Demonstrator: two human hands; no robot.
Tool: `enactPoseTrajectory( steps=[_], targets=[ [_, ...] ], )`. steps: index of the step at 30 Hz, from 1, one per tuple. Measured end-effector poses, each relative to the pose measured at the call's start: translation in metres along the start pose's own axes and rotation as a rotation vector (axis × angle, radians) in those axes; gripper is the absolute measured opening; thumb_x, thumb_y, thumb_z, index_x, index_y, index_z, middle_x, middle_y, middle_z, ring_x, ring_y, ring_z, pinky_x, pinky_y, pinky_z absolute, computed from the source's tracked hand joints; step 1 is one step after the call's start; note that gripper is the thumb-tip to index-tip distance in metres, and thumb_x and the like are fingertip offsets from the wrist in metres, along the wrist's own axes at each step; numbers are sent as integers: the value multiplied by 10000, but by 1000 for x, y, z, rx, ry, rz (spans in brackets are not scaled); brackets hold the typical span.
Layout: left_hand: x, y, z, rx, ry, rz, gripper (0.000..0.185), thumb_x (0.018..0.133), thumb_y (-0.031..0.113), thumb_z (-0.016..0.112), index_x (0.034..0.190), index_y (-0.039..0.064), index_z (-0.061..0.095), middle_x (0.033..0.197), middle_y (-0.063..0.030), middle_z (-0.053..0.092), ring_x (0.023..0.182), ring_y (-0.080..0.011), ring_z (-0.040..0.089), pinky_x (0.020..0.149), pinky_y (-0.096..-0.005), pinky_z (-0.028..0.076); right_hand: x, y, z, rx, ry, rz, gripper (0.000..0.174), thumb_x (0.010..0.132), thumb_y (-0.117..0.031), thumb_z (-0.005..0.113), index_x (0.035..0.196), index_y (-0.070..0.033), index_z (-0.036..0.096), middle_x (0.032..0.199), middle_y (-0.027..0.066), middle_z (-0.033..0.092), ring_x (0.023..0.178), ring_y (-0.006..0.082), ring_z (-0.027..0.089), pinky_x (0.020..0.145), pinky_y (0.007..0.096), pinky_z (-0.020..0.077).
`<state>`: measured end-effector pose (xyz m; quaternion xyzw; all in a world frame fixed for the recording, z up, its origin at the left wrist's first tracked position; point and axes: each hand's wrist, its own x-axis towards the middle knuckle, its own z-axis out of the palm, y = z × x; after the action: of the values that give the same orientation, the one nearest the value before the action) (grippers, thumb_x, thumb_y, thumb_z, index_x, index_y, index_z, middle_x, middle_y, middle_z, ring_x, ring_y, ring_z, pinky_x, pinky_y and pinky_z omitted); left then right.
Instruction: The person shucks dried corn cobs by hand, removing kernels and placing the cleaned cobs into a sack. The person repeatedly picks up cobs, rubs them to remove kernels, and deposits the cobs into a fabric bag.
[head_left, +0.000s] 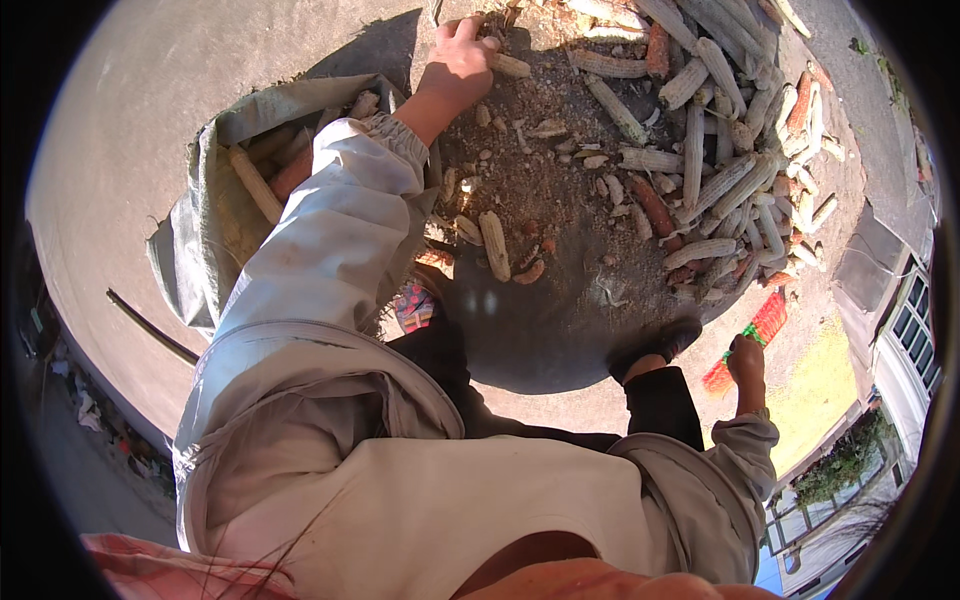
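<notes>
My left hand (466, 61) reaches over the debris at the top, its fingers bent down; a pale corn cob (511, 66) lies against its side. Whether the fingertips hold anything is hidden. Low on the right, my right hand (746, 361) is closed around the green-tied middle of a red mesh bundle (769, 318). Beneath my left forearm stands an open woven sack (196, 217) with pale and reddish cobs (255, 182) inside. Before me, kernels and broken cobs (493, 246) are scattered over a dark surface (517, 330).
A large heap of bare corn cobs (720, 187) spreads across the upper right. My shoe (664, 346) is below the heap. A thin dark rod (154, 328) lies on the concrete at the left. A white barred window (913, 322) stands at the far right.
</notes>
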<state>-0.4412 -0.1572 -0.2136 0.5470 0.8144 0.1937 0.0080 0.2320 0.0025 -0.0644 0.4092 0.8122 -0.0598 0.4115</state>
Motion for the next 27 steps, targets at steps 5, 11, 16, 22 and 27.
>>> enactPoseTrajectory(
  steps=[5,11,16,22,27],
  targets=[
    [-13,15,-86,-97,-131,180,344,691,32,640,1028,98,646,1311,-85,489,1165,-349,474,936,-442,473,5,-176,-96,600,18,-188,236,784,-149,668,970,-26,591,949,169,605,849,358,610,731,424,496],
    [-76,-25,-234,226,-922,62,425,669,-22,644,1084,44,578,1337,-134,455,1241,-336,431,982,-421,420,36,-343,-61,541,-198,-406,845,729,-302,748,1387,-53,282,1186,249,553,1002,403,599,786,455,504],
    [-107,19,-226,155,-812,195,637,686,80,704,1281,48,478,1360,-180,419,1284,-357,388,1039,-441,368,41,-401,-49,826,43,-491,1047,724,-343,751,1479,-42,90,1336,271,408,1055,421,572,802,460,509],
    [-121,79,-114,98,-985,284,695,743,171,700,1376,93,424,1418,-205,376,1300,-446,347,1064,-534,290,41,-441,-84,695,112,-401,1046,692,-344,772,1488,-79,146,1311,249,380,1038,425,576,790,457,515],
    [-191,57,-93,419,-810,542,696,814,325,607,1440,140,367,1447,-198,347,1308,-453,330,1076,-619,190,45,-463,-90,647,100,-430,1033,670,-281,803,1477,-94,185,1210,236,423,1010,425,577,788,463,516]
  ],
)
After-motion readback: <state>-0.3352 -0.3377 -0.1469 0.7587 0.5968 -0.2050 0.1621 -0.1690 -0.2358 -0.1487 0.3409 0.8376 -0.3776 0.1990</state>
